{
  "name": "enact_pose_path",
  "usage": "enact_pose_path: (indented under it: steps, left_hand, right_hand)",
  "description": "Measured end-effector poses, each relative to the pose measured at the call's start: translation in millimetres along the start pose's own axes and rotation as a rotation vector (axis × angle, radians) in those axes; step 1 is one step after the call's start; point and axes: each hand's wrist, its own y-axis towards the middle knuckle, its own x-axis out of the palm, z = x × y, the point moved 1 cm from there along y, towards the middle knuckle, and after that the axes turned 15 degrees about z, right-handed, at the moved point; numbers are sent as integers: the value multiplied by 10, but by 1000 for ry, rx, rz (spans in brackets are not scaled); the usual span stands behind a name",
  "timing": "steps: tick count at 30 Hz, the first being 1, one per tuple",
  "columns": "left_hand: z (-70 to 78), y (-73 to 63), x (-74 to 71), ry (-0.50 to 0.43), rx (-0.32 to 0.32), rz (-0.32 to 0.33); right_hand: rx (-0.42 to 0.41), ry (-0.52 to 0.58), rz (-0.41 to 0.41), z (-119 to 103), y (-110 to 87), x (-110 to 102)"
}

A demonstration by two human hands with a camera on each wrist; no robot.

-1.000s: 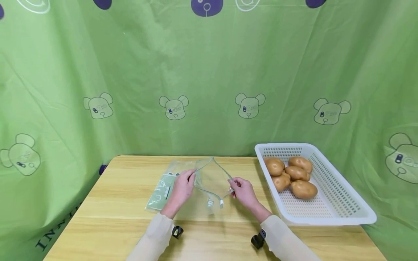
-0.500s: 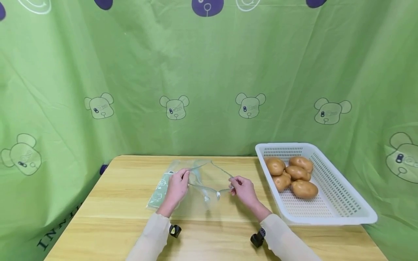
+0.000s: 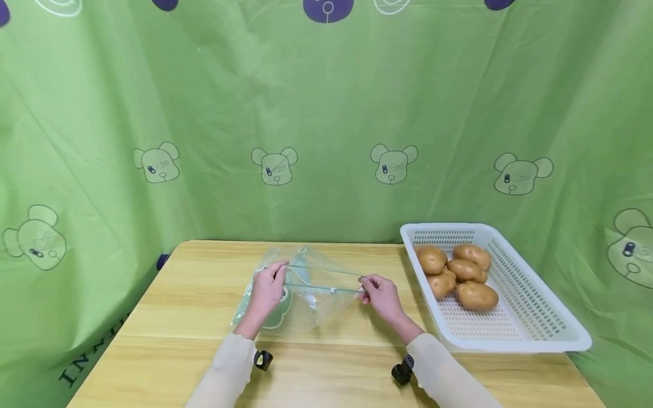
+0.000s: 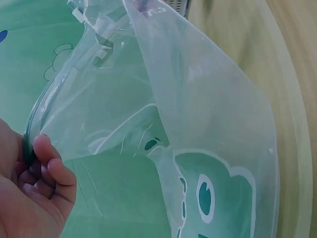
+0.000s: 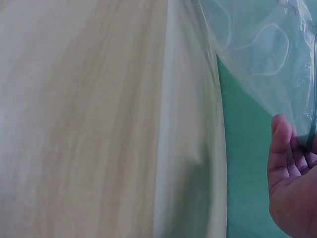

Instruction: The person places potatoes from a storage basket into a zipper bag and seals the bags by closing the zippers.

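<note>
A clear zip bag (image 3: 326,300) with a blue-green zipper strip and a small white slider is stretched between both hands above the table. My left hand (image 3: 267,290) pinches one end of its mouth; my right hand (image 3: 382,297) pinches the other. The mouth forms a long narrow gap. In the left wrist view the hand (image 4: 42,186) holds the zipper edge, and a green cartoon print (image 4: 218,193) shows on the plastic. Green printed plastic (image 3: 244,306) lies behind the left hand; I cannot tell whether it belongs to this bag. The right wrist view shows the right fingers (image 5: 281,134) beside the zipper end.
A white perforated plastic basket (image 3: 541,306) stands at the right of the wooden table (image 3: 168,317). Several potatoes (image 3: 476,296) lie in its left part. Behind the table hangs a green curtain (image 3: 326,102) with bear prints.
My left hand has moved left, away from the right hand, which stays nearly in place. The bag's mouth has gone from a wide diamond to a long narrow slit.
</note>
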Motion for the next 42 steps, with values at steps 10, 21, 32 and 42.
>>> enact_pose_path:
  steps: [10, 21, 32, 42]
  left_hand:
    - [-64, -9, -46, 64, 106, 1]
    - [-75, -44, 113, -83, -87, 3]
    - [37, -61, 218, -166, -158, -5]
    - [74, -64, 256, -159, -109, 1]
  right_hand:
    - [4, 21, -33, -16, 31, -29]
    - [33, 4, -48, 33, 72, -68]
    - [-28, -27, -232, -79, 6, -53]
    - [-128, -31, -325, -308, -19, -158]
